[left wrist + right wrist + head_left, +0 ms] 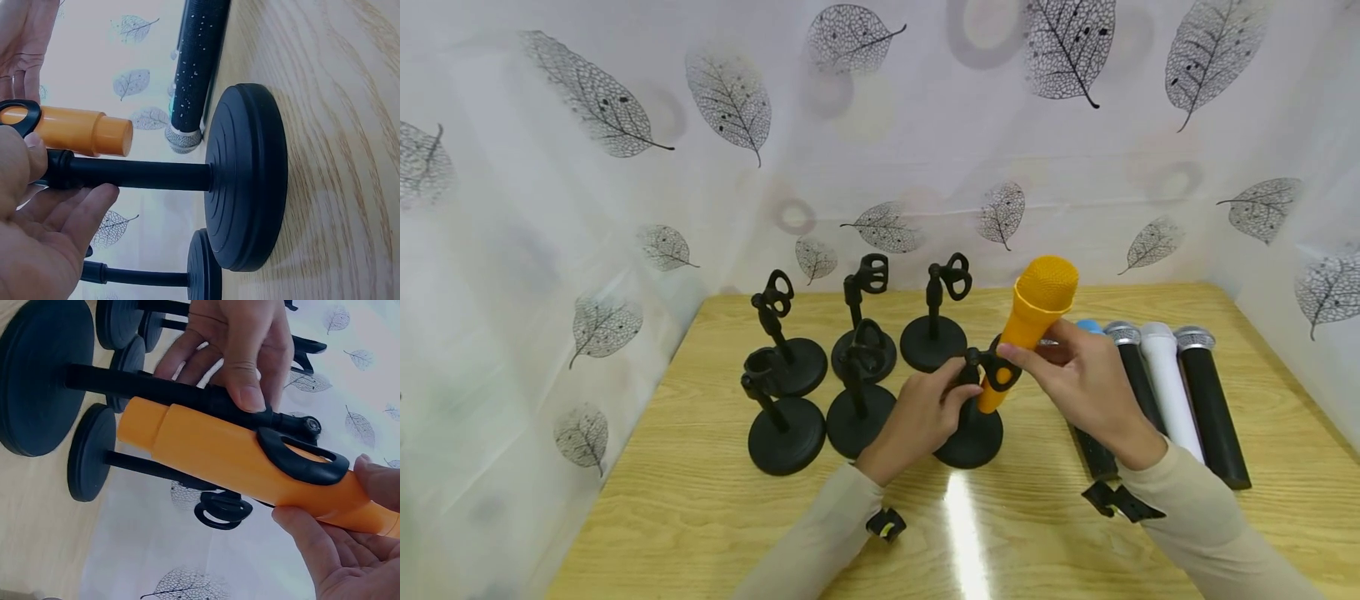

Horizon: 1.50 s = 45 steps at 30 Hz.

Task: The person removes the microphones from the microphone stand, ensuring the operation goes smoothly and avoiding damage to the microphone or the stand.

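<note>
An orange microphone (1047, 287) sits tilted in the ring clip (306, 459) of a black desk microphone stand (972, 442), head up. My right hand (1090, 387) pinches its body just under the mesh head. With thumb and fingers my left hand (917, 421) grips the top of that stand's post, close below the clip. In the left wrist view the microphone's tail end (115, 136) pokes out past the clip, beside the post (144, 174). The round base (240, 178) stands flat on the table.
Several more black stands with bare clips stand to the left, among them a front-left one (786, 437) and a back one (934, 342). At right lie several microphones side by side, including a white one (1172, 392) and a black one (1216, 408). Behind hangs a leaf-patterned curtain (925, 167).
</note>
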Each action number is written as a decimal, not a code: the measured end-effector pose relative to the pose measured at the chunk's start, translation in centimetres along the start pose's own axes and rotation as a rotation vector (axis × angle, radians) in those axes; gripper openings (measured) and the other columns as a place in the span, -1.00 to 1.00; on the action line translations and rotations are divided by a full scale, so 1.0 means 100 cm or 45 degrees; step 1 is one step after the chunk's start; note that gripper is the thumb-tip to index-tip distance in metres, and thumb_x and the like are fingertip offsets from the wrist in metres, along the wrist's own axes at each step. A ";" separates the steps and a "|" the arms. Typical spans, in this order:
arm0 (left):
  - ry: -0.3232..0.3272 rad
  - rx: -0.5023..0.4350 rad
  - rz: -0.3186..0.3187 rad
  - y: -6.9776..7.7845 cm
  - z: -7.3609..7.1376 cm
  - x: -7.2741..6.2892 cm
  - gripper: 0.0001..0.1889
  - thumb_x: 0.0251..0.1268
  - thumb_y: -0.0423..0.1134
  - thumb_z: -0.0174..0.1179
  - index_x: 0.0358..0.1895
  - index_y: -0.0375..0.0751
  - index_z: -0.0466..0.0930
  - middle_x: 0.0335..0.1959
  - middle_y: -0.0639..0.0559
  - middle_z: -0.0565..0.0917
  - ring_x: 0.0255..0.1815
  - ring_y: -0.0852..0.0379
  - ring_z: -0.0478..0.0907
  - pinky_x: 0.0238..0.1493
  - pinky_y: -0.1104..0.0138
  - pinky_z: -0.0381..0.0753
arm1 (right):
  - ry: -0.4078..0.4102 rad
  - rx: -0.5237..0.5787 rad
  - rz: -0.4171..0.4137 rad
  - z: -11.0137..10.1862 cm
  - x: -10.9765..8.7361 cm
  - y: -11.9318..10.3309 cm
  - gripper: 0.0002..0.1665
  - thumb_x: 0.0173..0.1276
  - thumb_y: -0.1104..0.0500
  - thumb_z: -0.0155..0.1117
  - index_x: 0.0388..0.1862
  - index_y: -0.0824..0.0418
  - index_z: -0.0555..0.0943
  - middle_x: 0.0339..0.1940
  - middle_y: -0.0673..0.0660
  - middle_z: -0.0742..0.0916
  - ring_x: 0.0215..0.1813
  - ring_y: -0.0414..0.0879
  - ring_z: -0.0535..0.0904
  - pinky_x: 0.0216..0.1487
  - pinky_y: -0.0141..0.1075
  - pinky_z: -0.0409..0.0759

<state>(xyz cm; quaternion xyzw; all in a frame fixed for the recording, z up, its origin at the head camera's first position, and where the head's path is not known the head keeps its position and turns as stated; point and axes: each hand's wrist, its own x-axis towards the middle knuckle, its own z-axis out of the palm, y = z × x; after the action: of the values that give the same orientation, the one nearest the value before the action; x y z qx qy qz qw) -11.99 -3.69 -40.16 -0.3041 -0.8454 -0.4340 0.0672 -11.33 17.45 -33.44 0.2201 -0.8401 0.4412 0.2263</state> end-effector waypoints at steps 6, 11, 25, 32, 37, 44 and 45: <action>0.021 0.002 0.010 -0.001 0.001 -0.001 -0.85 0.57 -0.19 0.11 -0.02 -0.20 0.49 -0.59 0.12 0.40 -0.68 0.32 0.25 -0.60 0.53 0.26 | -0.005 0.009 -0.004 -0.004 0.002 -0.005 -0.68 0.17 0.36 0.56 -0.09 0.33 0.72 -0.23 0.20 0.81 -0.32 -0.23 0.77 -0.31 -0.57 0.60; 0.019 -0.011 -0.006 0.000 0.000 -0.003 -0.84 0.57 -0.19 0.12 0.00 -0.19 0.49 -0.60 0.12 0.40 -0.71 0.33 0.20 -0.64 0.52 0.22 | -0.007 0.009 -0.001 -0.006 0.004 -0.008 -0.69 0.17 0.37 0.55 -0.09 0.35 0.71 -0.23 0.20 0.81 -0.31 -0.41 0.71 -0.31 -0.57 0.60; 0.020 0.004 -0.032 0.002 -0.001 -0.006 -0.86 0.57 -0.18 0.11 -0.03 -0.17 0.48 -0.62 0.14 0.32 -0.70 0.33 0.18 -0.64 0.50 0.19 | 0.025 0.052 0.013 -0.019 0.013 -0.019 -0.65 0.19 0.41 0.52 -0.03 0.42 0.68 -0.17 0.29 0.80 -0.29 -0.58 0.63 -0.27 -0.59 0.59; 0.019 0.016 -0.028 0.002 -0.002 -0.006 -0.88 0.56 -0.19 0.12 -0.08 -0.16 0.47 -0.64 0.13 0.29 -0.71 0.32 0.16 -0.63 0.49 0.17 | 0.033 0.093 0.044 -0.026 0.017 -0.024 -0.62 0.20 0.44 0.50 0.01 0.43 0.67 -0.12 0.31 0.78 -0.30 -0.51 0.67 -0.25 -0.59 0.60; 0.025 0.003 -0.003 0.001 -0.003 -0.006 -0.87 0.56 -0.18 0.12 -0.11 -0.17 0.46 -0.65 0.13 0.28 -0.72 0.33 0.15 -0.65 0.50 0.17 | 0.047 0.121 0.065 -0.032 0.021 -0.027 -0.61 0.21 0.44 0.49 0.04 0.42 0.67 -0.11 0.29 0.78 -0.30 -0.45 0.70 -0.25 -0.57 0.61; 0.024 0.003 0.005 0.000 -0.003 -0.007 -0.86 0.57 -0.18 0.12 -0.13 -0.16 0.45 -0.65 0.14 0.27 -0.71 0.33 0.15 -0.65 0.50 0.15 | 0.092 0.129 0.053 -0.040 0.024 -0.031 -0.62 0.25 0.45 0.45 0.05 0.44 0.65 -0.14 -0.19 0.76 -0.29 -0.39 0.73 -0.26 -0.52 0.64; 0.024 0.005 0.005 0.000 -0.003 -0.007 -0.86 0.57 -0.17 0.11 -0.14 -0.16 0.45 -0.65 0.14 0.27 -0.71 0.33 0.14 -0.65 0.50 0.15 | 0.102 0.126 0.049 -0.041 0.024 -0.032 -0.63 0.25 0.45 0.45 0.05 0.45 0.65 -0.15 -0.24 0.75 -0.29 -0.39 0.73 -0.27 -0.52 0.64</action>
<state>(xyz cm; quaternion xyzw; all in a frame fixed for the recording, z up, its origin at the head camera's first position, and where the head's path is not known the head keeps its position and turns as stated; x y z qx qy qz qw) -11.43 -4.26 -40.22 -0.3014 -0.8450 -0.4351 0.0766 -10.69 18.90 -27.92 0.1969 -0.8116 0.4949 0.2400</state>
